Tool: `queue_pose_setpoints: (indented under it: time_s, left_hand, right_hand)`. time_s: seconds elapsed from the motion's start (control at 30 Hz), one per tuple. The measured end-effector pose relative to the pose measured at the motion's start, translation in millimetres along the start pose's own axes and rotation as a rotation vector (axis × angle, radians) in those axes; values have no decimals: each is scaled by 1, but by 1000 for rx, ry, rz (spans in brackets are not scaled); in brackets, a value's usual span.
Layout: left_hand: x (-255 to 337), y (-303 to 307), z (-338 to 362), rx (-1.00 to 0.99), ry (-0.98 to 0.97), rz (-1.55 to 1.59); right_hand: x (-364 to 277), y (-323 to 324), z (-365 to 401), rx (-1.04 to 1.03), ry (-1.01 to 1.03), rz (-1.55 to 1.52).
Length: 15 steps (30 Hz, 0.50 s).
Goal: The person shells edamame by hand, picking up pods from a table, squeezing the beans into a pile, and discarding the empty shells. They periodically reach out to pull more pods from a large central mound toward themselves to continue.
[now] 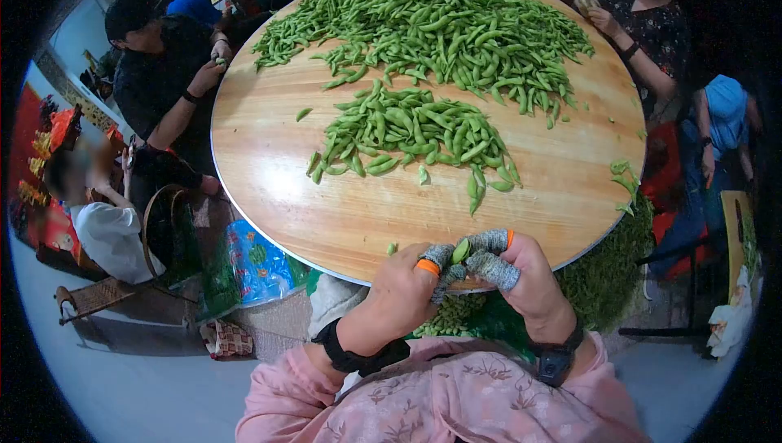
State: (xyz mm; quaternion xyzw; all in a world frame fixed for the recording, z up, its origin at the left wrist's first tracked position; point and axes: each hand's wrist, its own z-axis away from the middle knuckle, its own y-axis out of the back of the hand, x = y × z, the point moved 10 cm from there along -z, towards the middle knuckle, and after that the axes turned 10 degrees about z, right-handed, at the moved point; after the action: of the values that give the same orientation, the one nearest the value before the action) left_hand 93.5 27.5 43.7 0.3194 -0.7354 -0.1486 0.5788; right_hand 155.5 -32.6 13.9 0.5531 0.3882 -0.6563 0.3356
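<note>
Right at the near edge of the round table (269,182), it's all fingertip work: the left hand (393,288) and the right hand (542,280) meet around one green pod (462,249), its pale green side showing between the grey finger covers (489,267). Both sets of fingers are bent in and pinching, the left from one side, the right from the other, though which tips bear on it underneath is hidden. The step in hand looks like close two-handed handling of that single pod; whether its shell is split, I cannot tell. From here, any move calls for a light, steady pinch, I'd judge, with the tips close together, because so small a thing could slip between the covers. Just beyond the hands sits a small green piece (393,248), and farther in lies the smaller heap of pods (407,129), with the big heap (456,28) spreading behind it. A few loose pods (625,181) rest by the right-hand rim, and below the hands, lower than the tabletop, there's a mass of small green pieces (448,317).
</note>
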Motion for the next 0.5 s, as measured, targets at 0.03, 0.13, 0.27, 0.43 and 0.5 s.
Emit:
queue_pose_setpoints:
  time_s: [0.03, 0.13, 0.27, 0.43, 0.5]
  left_hand:
    - [3, 1, 0, 13, -27, -39]
    - [11, 4, -1, 26, -87, -107]
    - [9, 1, 0, 29, -119, -148]
    - [11, 2, 0, 31, -91, -168]
    - [10, 1, 1, 11, -96, -209]
  right_hand:
    - [-2, -1, 1, -2, -7, -26]
    - [-2, -1, 1, -9, -24, -37]
    - [2, 0, 1, 0, -24, -5]
    - [0, 1, 2, 3, -31, -31]
    - [5, 2, 4, 14, -54, -54]
